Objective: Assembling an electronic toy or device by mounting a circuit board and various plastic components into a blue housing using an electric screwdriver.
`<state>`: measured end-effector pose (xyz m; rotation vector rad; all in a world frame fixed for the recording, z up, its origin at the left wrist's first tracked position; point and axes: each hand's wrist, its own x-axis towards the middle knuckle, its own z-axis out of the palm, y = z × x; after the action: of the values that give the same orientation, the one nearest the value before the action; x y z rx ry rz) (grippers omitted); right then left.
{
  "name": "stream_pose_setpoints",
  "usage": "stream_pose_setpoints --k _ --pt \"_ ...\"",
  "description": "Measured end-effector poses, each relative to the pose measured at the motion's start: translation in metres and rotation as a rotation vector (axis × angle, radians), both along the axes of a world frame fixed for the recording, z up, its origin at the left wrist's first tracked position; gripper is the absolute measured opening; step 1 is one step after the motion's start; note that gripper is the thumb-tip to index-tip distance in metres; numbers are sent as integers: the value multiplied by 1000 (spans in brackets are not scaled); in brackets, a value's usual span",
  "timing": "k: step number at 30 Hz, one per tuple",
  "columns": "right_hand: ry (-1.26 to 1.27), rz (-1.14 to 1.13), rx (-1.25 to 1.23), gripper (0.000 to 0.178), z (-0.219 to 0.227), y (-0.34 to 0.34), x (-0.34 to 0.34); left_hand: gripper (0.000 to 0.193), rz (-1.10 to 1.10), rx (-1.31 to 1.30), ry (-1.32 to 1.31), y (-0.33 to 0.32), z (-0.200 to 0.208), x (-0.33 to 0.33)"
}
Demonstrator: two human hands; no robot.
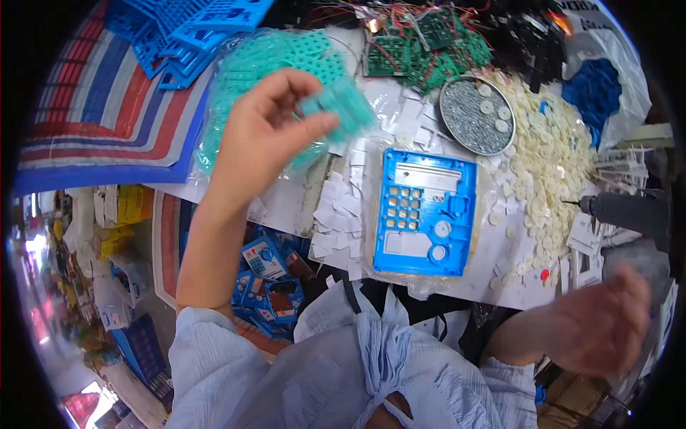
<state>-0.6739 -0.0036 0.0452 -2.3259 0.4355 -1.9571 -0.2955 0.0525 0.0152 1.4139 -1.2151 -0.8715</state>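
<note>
A green rubber keypad sheet (pixel 341 107) is pinched between the thumb and fingers of my left hand (pixel 275 125), raised over the table's far left. Under and behind it lies a clear bag of similar green keypad sheets (pixel 243 86). In front of me a blue plastic casing (pixel 427 212) lies flat, its square key holes and round openings facing up. My right hand (pixel 600 325) is off the table's near right edge, touching nothing that I can see; motion smears its fingers.
A round tin of small screws (pixel 468 114) stands beyond the casing. Cream discs (pixel 547 171) pile up at right, beside a dark power screwdriver (pixel 625 211). White paper slips (pixel 336 222) lie left of the casing. Circuit boards (pixel 421 50) with red wires heap at the back; blue casings (pixel 268 279) sit below the edge.
</note>
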Motion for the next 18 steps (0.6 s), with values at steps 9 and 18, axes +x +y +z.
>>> stream_pose_setpoints --k 9,18 --pt "389 1054 805 27 -54 -27 90 34 -516 463 1057 51 -33 -94" --pt "955 588 820 20 -40 -31 82 21 34 77 -117 93 -74 -67"
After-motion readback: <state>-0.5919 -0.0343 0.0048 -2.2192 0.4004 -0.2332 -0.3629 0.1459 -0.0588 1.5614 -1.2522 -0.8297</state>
